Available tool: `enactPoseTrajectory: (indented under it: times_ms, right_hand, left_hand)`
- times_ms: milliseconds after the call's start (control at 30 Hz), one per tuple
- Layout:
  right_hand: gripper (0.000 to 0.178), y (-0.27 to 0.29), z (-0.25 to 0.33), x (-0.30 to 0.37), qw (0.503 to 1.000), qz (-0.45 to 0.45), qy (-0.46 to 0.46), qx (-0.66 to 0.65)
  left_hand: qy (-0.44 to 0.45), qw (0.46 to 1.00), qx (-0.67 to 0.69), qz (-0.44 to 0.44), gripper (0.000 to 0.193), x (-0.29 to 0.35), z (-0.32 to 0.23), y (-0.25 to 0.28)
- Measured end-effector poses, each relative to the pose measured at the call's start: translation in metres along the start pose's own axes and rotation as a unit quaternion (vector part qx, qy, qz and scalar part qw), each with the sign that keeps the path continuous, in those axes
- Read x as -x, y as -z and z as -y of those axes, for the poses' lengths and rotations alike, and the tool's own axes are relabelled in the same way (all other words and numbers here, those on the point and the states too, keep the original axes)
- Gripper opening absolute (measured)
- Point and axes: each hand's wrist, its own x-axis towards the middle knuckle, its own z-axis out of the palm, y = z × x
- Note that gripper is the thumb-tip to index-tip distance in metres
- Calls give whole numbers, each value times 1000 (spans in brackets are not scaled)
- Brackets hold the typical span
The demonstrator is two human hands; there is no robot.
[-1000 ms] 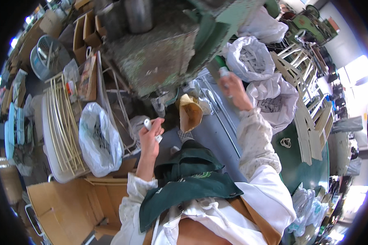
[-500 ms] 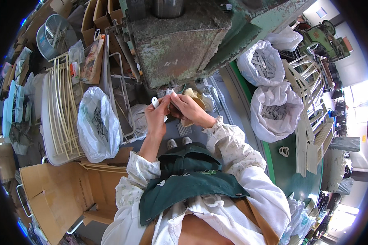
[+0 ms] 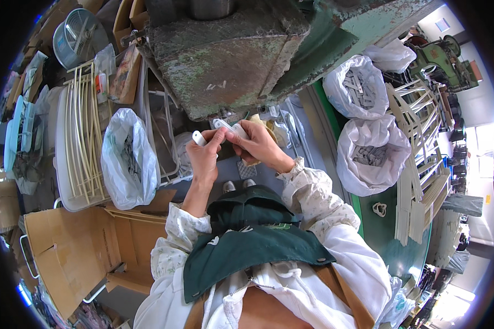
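Observation:
In front of the green press (image 3: 225, 71) my two hands are together at waist height. My left hand (image 3: 204, 159) is closed round a white strip with rounded ends (image 3: 199, 138); its lower end shows below the fingers. A second white piece with a hole near its end (image 3: 220, 124) lies across the fingertips of both hands. My right hand (image 3: 262, 147) pinches this piece from the other side. The fingers hide how far the two pieces touch. Just beyond my right hand is a yellowish cloth (image 3: 264, 124), partly covered by it.
To the left stand a white bag of grey metal pieces (image 3: 129, 159), a rack of cream rods (image 3: 82, 137) and an open cardboard box (image 3: 71, 249). Two white bags, a far one (image 3: 357, 82) and a nearer one (image 3: 373, 153), hold grey strips beside stacked cream frames (image 3: 417, 203) on a green surface.
The white piece between my fingertips now shows more clearly, with its holed end turned toward the left. Both hands have shifted slightly left, and the view has moved a little.

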Motion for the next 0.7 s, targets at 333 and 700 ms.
enactPoseTrajectory:
  times_ms: [333, 700]
  right_hand:
    - [25, 5, -13, 4, 987, 0, 2, -163]
    - [25, 73, -132, -151, 847, -240, 352, 317]
  left_hand:
    - [15, 999, 29, -22, 14, 2, 0, -15]
    - [10, 995, 94, -37, 19, 0, 5, -20]
